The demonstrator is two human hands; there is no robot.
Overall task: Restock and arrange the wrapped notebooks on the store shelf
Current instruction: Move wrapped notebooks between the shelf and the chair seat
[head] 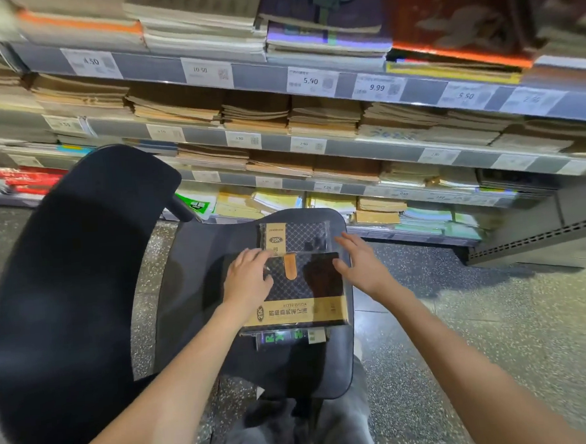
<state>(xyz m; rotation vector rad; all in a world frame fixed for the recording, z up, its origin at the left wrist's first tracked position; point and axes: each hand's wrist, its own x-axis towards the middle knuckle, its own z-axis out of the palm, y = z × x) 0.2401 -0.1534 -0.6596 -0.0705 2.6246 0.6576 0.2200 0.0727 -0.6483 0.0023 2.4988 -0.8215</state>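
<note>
Dark wrapped notebook [305, 282] — left hand [249, 279] on it, right hand [361, 264] beside.

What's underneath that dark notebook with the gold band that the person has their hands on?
Under the top notebook a stack lies on the chair seat: another wrapped notebook pokes out behind, and a packet edge with green letters shows in front. How many lie between is covered.

The near notebook [299, 290] reads "25K" and "NOTEBOOK"; shelf tags [312, 81] read 5.90, 9.99.
</note>
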